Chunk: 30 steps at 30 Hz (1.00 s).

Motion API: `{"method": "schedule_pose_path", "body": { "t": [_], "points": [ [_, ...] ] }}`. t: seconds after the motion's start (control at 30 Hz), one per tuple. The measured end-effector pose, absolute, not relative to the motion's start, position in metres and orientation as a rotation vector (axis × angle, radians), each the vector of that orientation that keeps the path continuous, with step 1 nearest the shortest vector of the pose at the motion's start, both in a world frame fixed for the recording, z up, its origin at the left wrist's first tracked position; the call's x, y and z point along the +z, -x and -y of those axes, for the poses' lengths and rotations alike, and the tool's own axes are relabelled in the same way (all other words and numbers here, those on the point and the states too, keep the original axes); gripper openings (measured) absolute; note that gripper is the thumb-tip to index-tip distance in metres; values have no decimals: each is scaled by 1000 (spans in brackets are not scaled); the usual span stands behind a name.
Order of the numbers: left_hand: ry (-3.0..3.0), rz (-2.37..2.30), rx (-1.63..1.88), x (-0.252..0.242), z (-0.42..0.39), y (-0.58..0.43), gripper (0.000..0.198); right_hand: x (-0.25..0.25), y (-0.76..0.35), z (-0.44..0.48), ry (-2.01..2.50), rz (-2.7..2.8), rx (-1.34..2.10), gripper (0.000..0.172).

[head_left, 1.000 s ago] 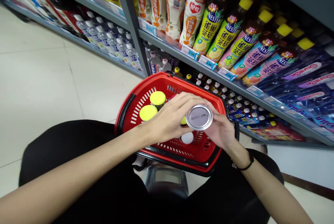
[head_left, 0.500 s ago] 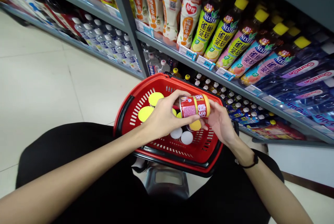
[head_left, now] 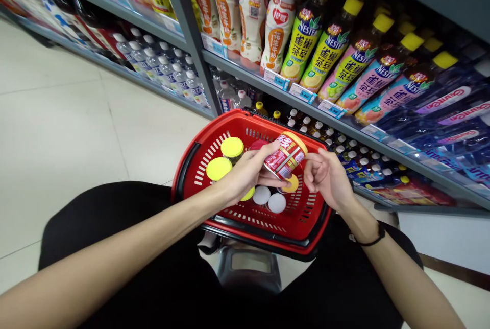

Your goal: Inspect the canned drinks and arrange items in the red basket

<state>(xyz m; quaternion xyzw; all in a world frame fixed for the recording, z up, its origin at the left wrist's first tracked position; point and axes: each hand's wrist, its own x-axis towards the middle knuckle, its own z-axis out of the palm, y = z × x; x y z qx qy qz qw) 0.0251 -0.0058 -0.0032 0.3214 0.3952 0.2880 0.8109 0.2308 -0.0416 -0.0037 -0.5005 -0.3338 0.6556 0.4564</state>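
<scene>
My left hand (head_left: pixel 250 173) is wrapped round a red can (head_left: pixel 285 155) with a yellow-orange lid, tilted on its side above the red shopping basket (head_left: pixel 184 165). At the lid end, my right hand (head_left: pixel 329 178) has its index finger stretched out to the can's edge and the other fingers curled, with nothing in them. Below the hands, several containers stand in the basket: some with a yellow lid (head_left: pixel 219 168), others with a white lid (head_left: pixel 276 203), and one with an orange lid (head_left: pixel 291 183). My left hand hides part of them.
Shelves with bottled drinks rise in front, including a row of Nestle bottles (head_left: pixel 301 38) and milky white bottles (head_left: pixel 278 20). A black basket handle (head_left: pixel 260 239) lies along the near rim. Pale floor tiles (head_left: pixel 69 130) stretch to the left.
The can has turned in my left hand, so a different side of its label faces up. My right hand has loosened from around the lid and drawn slightly away, with its fingers curled.
</scene>
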Motion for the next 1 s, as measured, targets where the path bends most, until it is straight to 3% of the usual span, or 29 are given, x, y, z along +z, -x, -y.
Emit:
{"method": "schedule_pose_path", "body": {
  "t": [0.07, 0.2, 0.33, 0.5, 0.73, 0.93, 1.0],
  "points": [
    [-653, -836, 540, -2, 6, -24, 107, -3, -230, 42, 1254, 818, 1597, 61],
    [-660, -773, 481, -1, 3, -20, 74, -3, -230, 43, 1241, 804, 1576, 62],
    [-512, -732, 545, -1, -1, -18, 62, -2, -231, 44, 1179, 829, 1600, 59],
    [-565, -580, 607, -4, -3, -16, 75, 0, -230, 44, 1142, 860, 1592, 56],
    [-820, -582, 783, -5, -3, -10, 64, -3, -229, 46, 1035, 875, 1656, 52],
    [-848, -656, 798, -7, 3, -16, 96, -7, -223, 45, 1014, 865, 1696, 58],
    [-914, -595, 813, -11, 4, -18, 95, -5, -221, 45, 1041, 884, 1687, 61]
  ]
}}
